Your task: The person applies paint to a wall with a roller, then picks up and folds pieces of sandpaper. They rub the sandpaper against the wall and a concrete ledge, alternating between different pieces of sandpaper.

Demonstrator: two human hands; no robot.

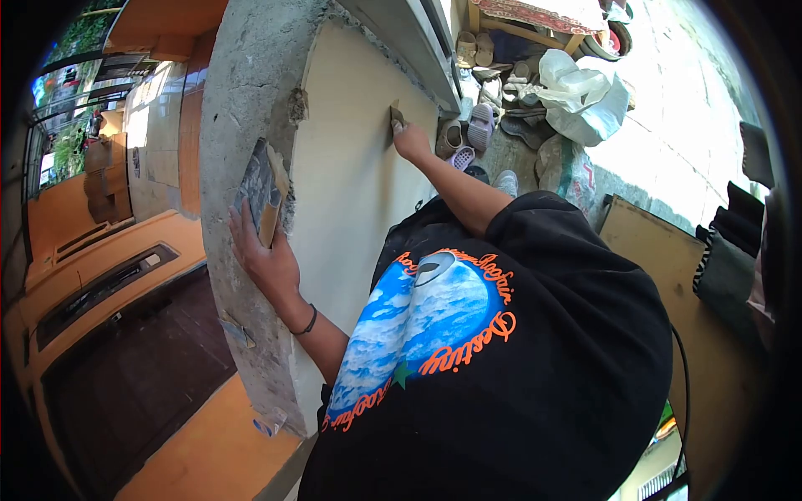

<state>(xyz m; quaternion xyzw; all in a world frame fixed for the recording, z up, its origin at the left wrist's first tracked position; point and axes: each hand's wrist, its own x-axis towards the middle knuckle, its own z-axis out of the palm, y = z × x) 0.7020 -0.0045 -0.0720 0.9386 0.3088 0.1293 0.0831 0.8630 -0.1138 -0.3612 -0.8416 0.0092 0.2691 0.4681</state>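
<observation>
My right hand (411, 144) is closed round a small scraper (395, 113), its blade against the smooth cream wall surface (355, 125). My left hand (266, 255) grips a grey, smeared flat plate with a tan, rounded edge (264, 179). Cream paste shows along the plate's right side. That plate overlaps the rough concrete edge (251, 92) beside the cream surface. Both arms reach out from a black printed T-shirt (568, 334), and a dark band circles my left wrist.
Several shoes and sandals (480, 125) lie on the floor past my right hand, with a white plastic bag (581, 96) beside them. A rug-covered wooden bench (543, 12) stands at the top. Orange walls (192, 451) and a dark brown panel (134, 367) lie left.
</observation>
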